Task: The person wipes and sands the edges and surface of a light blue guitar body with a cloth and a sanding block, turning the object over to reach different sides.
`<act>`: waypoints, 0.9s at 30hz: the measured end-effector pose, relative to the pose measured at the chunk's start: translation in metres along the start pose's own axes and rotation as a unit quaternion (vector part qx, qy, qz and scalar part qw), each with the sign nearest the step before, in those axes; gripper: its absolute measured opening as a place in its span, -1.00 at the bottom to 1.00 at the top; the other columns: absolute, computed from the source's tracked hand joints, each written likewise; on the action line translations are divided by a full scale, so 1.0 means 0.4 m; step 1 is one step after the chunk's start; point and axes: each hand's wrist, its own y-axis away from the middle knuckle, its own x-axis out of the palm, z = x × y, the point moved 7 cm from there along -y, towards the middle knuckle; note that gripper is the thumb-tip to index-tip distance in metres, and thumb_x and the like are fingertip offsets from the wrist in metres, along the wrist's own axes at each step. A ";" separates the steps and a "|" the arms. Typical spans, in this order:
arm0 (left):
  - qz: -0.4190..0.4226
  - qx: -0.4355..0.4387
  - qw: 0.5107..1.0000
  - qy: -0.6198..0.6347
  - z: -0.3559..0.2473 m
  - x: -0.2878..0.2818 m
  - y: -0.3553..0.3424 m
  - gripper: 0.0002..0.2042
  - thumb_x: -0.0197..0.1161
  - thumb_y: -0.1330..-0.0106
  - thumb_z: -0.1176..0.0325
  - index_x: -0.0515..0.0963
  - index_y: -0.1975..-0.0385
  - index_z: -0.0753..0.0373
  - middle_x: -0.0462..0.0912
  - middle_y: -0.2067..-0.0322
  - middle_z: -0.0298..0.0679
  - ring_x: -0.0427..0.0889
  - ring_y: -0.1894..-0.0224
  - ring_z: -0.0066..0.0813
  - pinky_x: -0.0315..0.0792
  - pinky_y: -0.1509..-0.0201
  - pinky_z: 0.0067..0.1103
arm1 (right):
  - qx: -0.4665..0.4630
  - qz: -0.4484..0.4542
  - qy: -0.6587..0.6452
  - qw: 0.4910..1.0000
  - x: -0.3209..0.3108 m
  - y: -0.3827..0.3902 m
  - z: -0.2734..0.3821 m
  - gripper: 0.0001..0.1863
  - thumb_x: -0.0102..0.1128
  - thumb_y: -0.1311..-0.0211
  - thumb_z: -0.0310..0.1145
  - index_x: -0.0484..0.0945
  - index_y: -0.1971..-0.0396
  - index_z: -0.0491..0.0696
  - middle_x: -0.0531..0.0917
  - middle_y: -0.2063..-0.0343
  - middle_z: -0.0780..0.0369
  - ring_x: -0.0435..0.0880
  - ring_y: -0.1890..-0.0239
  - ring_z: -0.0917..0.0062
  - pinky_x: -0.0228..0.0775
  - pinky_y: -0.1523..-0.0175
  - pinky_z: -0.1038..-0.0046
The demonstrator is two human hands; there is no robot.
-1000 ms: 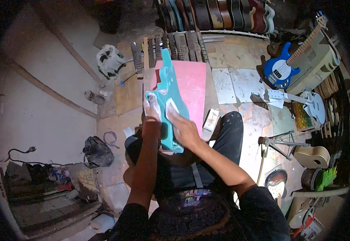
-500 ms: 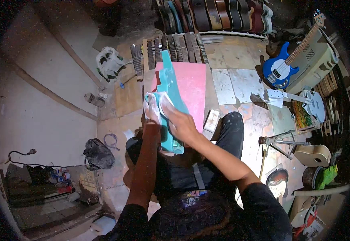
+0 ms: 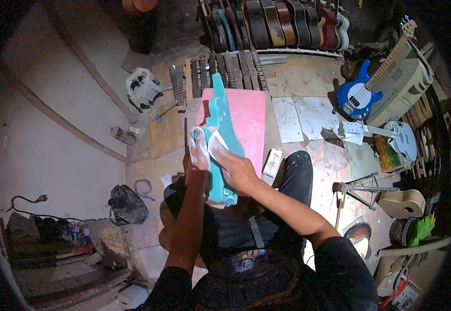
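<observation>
A turquoise electric guitar body (image 3: 226, 122) stands tilted on its edge over my lap, its narrow horn pointing away from me. My left hand (image 3: 199, 150), its fingers coated in white dust, is closed on the left side of the body. Against the broad face, my right hand (image 3: 238, 168) presses with its fingers together. Under those fingers shows a whitish flat piece (image 3: 217, 146), too unclear to name for certain. Behind the guitar body lies a pink board (image 3: 249, 119), partly covered by it.
A small white block (image 3: 272, 163) lies by my right knee. Guitar necks (image 3: 228, 70) lie ahead, with a row of guitar bodies (image 3: 282, 23) behind. A blue bass (image 3: 359, 96), a metal stand (image 3: 357, 189) and a black bag (image 3: 127, 203) stand or lie around me.
The whole scene sits slightly lower in the picture. Both hands stay on the guitar body, with the right hand shifted very little against it.
</observation>
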 end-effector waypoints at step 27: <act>0.023 -0.018 0.999 0.013 0.034 -0.019 -0.013 -0.49 -0.02 -0.51 -0.11 0.54 0.15 0.32 0.68 0.18 -0.09 0.63 0.18 -0.41 0.52 0.08 -0.50 | 0.014 0.024 -0.039 0.999 -0.001 -0.022 0.000 -0.25 0.13 0.00 -0.65 0.33 -0.32 -0.09 0.41 -0.28 -0.07 0.60 0.02 -0.07 0.58 0.01 0.18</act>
